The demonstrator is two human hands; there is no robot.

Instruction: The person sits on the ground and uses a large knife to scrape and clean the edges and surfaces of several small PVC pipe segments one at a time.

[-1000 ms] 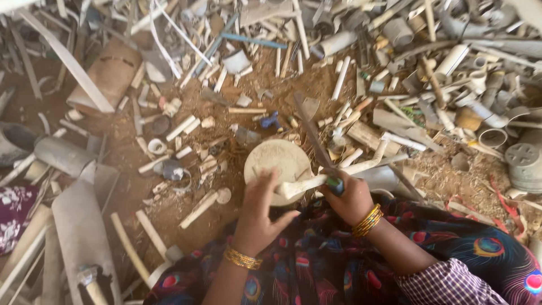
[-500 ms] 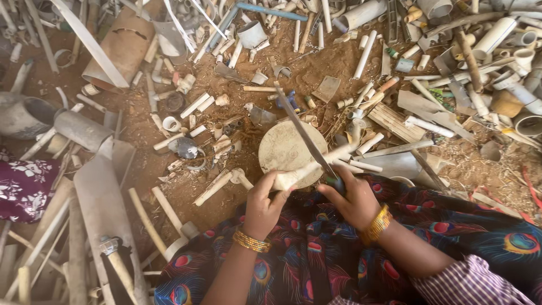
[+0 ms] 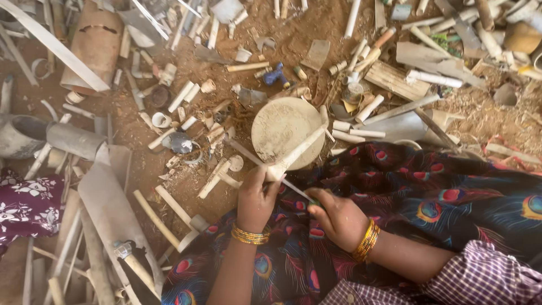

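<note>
The left hand (image 3: 257,197) grasps a pale pipe piece (image 3: 299,152) on the round block (image 3: 285,133); the right hand (image 3: 339,217) is clenched on a thin blade (image 3: 254,158) (green handle).

Single head-worn view, looking almost straight down from above the person's lap onto a dirt floor (image 3: 141,135) littered with cut pipe pieces. The left hand (image 3: 257,197) and right hand (image 3: 339,217) lie near, low and centre in frame, while the ground farther ahead fills the top edge. No second view overlaps this one.
</note>
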